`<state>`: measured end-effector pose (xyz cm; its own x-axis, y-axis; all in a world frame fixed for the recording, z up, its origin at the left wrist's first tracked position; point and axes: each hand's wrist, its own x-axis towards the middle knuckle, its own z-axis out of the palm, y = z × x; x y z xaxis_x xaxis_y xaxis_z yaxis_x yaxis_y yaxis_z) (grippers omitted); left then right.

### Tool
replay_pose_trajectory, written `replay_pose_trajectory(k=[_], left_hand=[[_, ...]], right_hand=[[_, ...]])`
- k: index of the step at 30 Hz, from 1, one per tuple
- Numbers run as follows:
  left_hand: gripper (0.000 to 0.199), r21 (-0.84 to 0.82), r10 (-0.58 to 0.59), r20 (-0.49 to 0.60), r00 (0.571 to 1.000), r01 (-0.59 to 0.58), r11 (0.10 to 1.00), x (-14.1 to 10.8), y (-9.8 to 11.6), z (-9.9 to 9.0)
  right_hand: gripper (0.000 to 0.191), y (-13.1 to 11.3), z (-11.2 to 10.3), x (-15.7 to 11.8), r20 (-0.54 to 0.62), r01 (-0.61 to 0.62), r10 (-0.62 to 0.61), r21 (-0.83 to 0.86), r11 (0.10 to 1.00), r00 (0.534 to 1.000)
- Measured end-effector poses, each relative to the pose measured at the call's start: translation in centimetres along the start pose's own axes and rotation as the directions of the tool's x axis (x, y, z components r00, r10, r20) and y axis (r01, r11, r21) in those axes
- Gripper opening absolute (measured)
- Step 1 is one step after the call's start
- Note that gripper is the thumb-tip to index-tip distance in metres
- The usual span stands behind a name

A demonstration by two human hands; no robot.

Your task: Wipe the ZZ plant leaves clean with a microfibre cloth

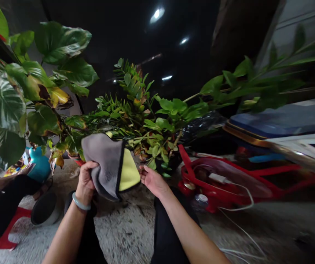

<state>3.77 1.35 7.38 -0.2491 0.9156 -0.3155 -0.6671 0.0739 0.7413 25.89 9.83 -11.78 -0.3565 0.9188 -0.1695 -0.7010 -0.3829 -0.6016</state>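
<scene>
The left hand (85, 179) grasps the gray-and-yellow cloth (106, 165) by its left edge, thumb over the gray face. The right hand (152, 180), fingers curled, is at the yellow side's right edge; whether it pinches the fabric I cannot tell. The cloth hangs in the air above the floor (129, 227), in front of leafy plants (160, 124). It should be light, soft and limp, neither fragile nor slippery; the dark-bound corners look best for holding it spread.
</scene>
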Motion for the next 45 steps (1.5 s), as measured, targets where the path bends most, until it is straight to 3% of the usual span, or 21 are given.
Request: replay_pose_trajectory(k=[2, 5, 7, 9, 11, 14, 18, 20, 23, 25, 27, 29, 33, 37, 41, 45], left_hand=[[0.023, -0.026, 0.123, 0.021, 0.992, -0.122, 0.992, 1.0, 1.0, 1.5], [0.028, 0.077, 0.101, 0.027, 0.995, -0.103, 0.992, 2.1, -1.6, 1.6], [0.031, 0.232, 0.013, -0.009, 1.0, -0.011, 0.973, 2.2, -5.0, -0.1], [0.031, 0.428, -0.092, -0.036, 0.995, 0.099, 0.898, 1.6, -8.1, -2.5], [0.029, 0.541, -0.235, 0.017, 0.972, 0.188, 0.82, 0.6, -9.3, -4.7], [0.035, 0.518, -0.246, 0.06, 0.967, 0.18, 0.836, -0.2, -6.8, -5.8], [0.033, 0.261, -0.027, -0.031, 0.999, 0.034, 0.965, 0.5, -0.7, -3.8], [0.027, 0.113, 0.05, -0.066, 0.997, -0.042, 0.993, 1.0, 0.3, -2.6], [0.027, 0.092, 0.06, -0.044, 0.997, -0.055, 0.994, 1.0, -2.3, -2.1], [0.028, 0.281, -0.022, -0.007, 1.0, 0.023, 0.96, 0.5, -5.5, -2.8], [0.027, 0.515, -0.128, 0.054, 0.99, 0.082, 0.853, -0.3, -8.1, -4.0], [0.024, 0.651, -0.213, 0.114, 0.97, 0.089, 0.754, -1.0, -8.8, -5.3], [0.024, 0.651, -0.211, 0.13, 0.969, 0.077, 0.755, -1.5, -4.7, -6.8], [0.025, 0.68, -0.013, 0.054, 0.998, -0.027, 0.733, -1.4, -0.4, -7.3], [0.029, 0.73, 0.114, 0.016, 0.993, -0.089, 0.678, -1.2, 0.5, -8.1], [0.027, 0.589, 0.182, -0.004, 0.983, -0.145, 0.795, -1.4, 2.2, -7.3]], right_hand=[[0.018, -0.1, 0.5, -0.4, -0.002, 0.022, -0.022, -0.021, 1.0, 1.0], [0.024, -0.2, 0.9, -0.8, 0.015, 0.069, -0.068, -0.052, 0.996, 0.998], [0.026, -0.2, 0.9, -1.0, -0.001, 0.092, -0.092, -0.059, 0.994, 0.996], [0.027, -0.2, 0.7, -1.1, -0.043, 0.08, -0.084, -0.073, 0.994, 0.996], [0.026, -0.4, 0.4, -1.2, -0.08, 0.028, -0.036, -0.1, 0.995, 0.996], [0.023, -0.7, 0.2, -1.3, -0.069, -0.031, 0.024, -0.104, 0.994, 0.997], [0.021, -1.0, 0.3, -1.7, -0.021, -0.013, 0.011, -0.078, 0.997, 1.0], [0.023, -0.9, 0.4, -1.8, -0.012, 0.0, -0.001, -0.083, 0.997, 1.0], [0.026, -0.7, 0.4, -1.9, -0.014, 0.015, -0.016, -0.069, 0.998, 1.0], [0.024, -0.6, 0.3, -1.9, -0.036, 0.013, -0.015, -0.053, 0.999, 0.999], [0.022, -0.6, 0.1, -1.9, -0.059, -0.003, -0.001, -0.071, 0.997, 0.998], [0.022, -0.7, -0.2, -1.9, -0.061, -0.018, 0.011, -0.111, 0.994, 0.998], [0.022, -0.8, -0.4, -1.7, -0.041, -0.009, 0.004, -0.131, 0.991, 0.999], [0.023, -0.7, -0.1, -1.7, -0.025, 0.01, -0.013, -0.113, 0.994, 1.0], [0.022, -0.7, -0.1, -2.0, -0.035, 0.015, -0.02, -0.132, 0.991, 0.999], [0.023, -0.5, -0.4, -2.1, -0.057, 0.0, -0.011, -0.177, 0.984, 0.998]])
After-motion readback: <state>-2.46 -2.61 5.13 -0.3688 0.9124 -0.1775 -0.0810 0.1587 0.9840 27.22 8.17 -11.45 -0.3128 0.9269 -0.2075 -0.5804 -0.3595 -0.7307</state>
